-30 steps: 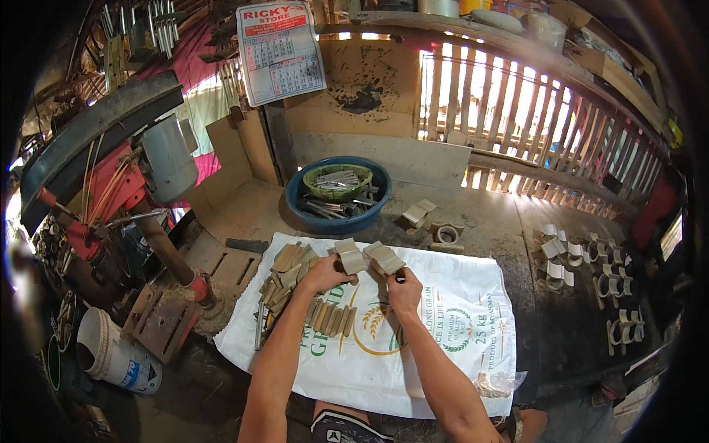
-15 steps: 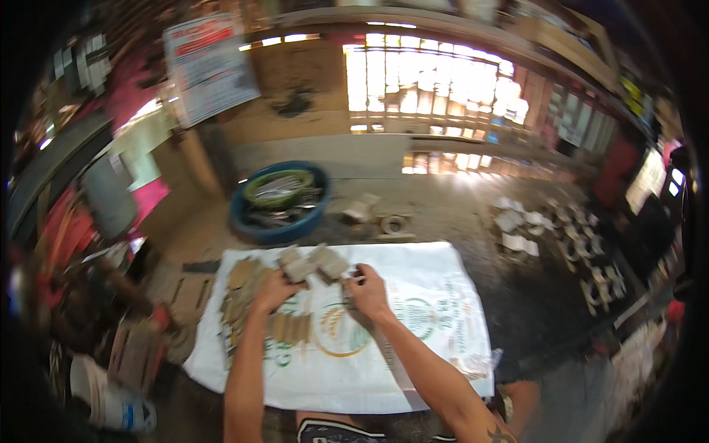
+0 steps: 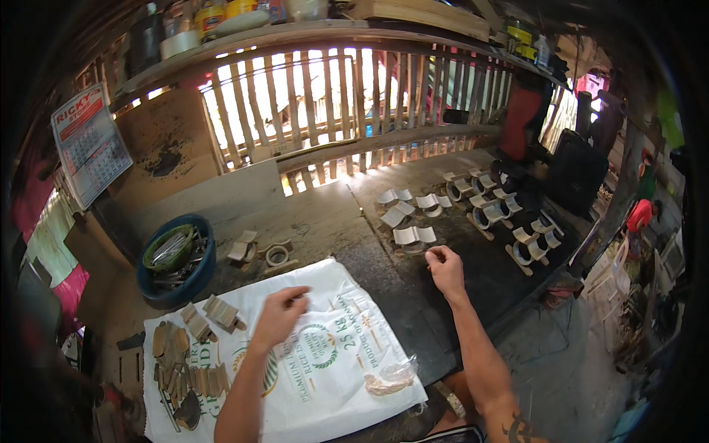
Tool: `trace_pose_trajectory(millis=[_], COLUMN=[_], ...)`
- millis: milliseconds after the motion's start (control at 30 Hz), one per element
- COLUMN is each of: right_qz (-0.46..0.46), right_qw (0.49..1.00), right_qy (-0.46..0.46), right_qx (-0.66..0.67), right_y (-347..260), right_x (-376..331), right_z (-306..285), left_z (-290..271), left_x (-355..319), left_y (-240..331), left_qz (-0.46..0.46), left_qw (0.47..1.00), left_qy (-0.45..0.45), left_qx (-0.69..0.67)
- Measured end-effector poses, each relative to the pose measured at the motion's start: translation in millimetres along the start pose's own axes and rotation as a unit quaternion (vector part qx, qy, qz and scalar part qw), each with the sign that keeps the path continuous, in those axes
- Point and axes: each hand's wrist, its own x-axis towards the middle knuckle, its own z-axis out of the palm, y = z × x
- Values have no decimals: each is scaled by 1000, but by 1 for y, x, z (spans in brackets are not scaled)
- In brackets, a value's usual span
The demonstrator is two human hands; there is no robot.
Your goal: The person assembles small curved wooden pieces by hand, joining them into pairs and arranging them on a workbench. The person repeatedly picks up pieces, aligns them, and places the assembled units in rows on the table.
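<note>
From the head camera, the person is sitting at a dark workbench (image 3: 347, 221) and looking down at both hands. The right hand (image 3: 445, 271) is reaching out to the right. Its fingers are curled in tight, with the tips pressed together, but whether they are pinching something tiny is too small to tell. It is hovering just beside a little white curved piece (image 3: 413, 236), the nearest one of many.

More white curved pieces (image 3: 484, 210) are sitting in rows on the bench, so it looks like a lot are already made.

The left hand (image 3: 281, 316) is resting on a white printed sack (image 3: 325, 362). Its fingers are bent loosely and holding nothing.

On the left of the sack, a pile of small wooden bits (image 3: 181, 362) is waiting, so there seems to be more work left. A blue basin (image 3: 199, 275) is sitting behind them.
</note>
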Motion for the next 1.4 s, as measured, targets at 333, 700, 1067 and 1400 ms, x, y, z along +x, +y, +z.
trace_pose_trajectory(millis=[333,700,1067,1400], right_qz=[191,131,43,2], right_qw=[918,906,836,821], right_qy=[-186,-307,-485,-570], right_qx=[293,259,254,17], right_y=[78,38,-101,-90], right_x=[81,49,-100,-162], right_z=[-4,-12,13,-8], left_z=[246,265,106,-79], left_x=[159,153,-12,-179], left_y=[9,23,26,-57], left_qz=[-119,-34,-6,-191], left_qw=[950,969,968,947], left_qy=[-83,44,237,246], left_qx=[-278,-239,-86,-74])
